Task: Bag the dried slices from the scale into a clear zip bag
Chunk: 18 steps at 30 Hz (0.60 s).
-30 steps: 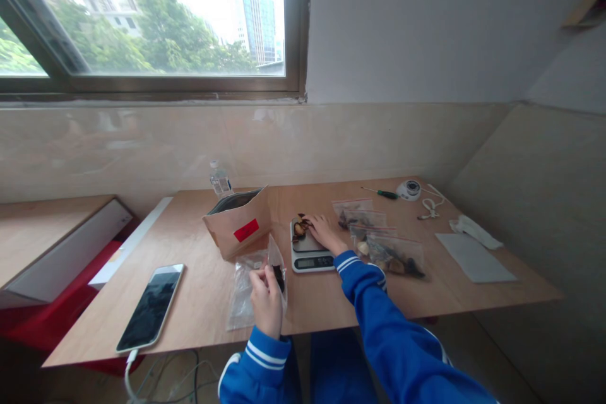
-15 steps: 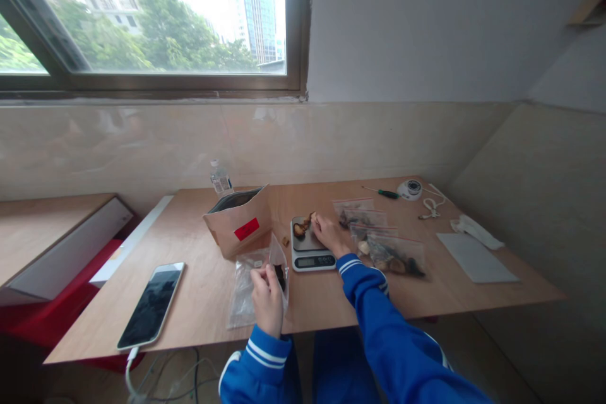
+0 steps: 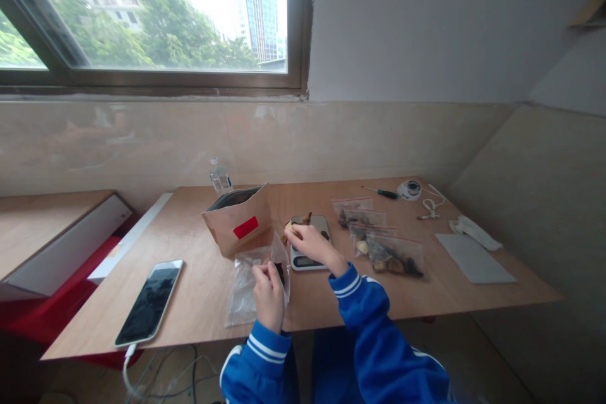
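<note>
My left hand (image 3: 267,290) pinches the mouth of a clear plastic bag (image 3: 279,262) and holds it upright near the table's front edge, over a flat pile of empty clear bags (image 3: 242,285). My right hand (image 3: 310,244) is closed on small brown pieces, just above the bag's mouth and in front of the kitchen scale (image 3: 310,242). A dark piece still lies at the back of the scale's plate. A brown paper pouch with a red label (image 3: 238,221) stands open to the left of the scale.
Filled clear bags (image 3: 381,241) lie right of the scale. A phone on a cable (image 3: 144,302) lies at the front left. A water bottle (image 3: 219,177), a screwdriver (image 3: 380,192), a small round device (image 3: 409,189) and white sheets (image 3: 475,257) sit further off on the wooden table (image 3: 464,293).
My right hand has left the scale's plate and come left and nearer, over the bag's mouth, with pieces in it. Fewer pieces lie on the scale. My left hand stayed on the bag.
</note>
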{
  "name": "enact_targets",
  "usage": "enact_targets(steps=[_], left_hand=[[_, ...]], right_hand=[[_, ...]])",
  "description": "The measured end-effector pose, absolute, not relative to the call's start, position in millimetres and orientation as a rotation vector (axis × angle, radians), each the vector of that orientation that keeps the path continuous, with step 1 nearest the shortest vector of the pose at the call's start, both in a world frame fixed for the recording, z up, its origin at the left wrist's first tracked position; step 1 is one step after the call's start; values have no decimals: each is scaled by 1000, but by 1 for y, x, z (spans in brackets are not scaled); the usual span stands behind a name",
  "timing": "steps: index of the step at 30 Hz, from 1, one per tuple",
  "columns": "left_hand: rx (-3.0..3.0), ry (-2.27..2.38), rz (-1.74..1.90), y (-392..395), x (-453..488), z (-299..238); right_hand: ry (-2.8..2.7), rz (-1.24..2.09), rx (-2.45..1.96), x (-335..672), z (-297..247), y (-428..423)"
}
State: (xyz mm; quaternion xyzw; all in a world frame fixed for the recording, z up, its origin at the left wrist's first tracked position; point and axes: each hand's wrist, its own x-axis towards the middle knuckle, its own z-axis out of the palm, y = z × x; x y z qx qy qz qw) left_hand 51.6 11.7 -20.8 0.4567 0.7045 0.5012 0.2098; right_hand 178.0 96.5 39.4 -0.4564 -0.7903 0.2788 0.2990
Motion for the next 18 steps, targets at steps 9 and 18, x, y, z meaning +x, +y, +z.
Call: enact_targets(steps=[9, 18], left_hand=[[1237, 1963, 1465, 8, 59, -19], [1193, 1984, 1444, 7, 53, -22]], right_hand=[[-2341, 533, -1528, 155, 62, 57], [-2245, 671, -1048, 153, 53, 49]])
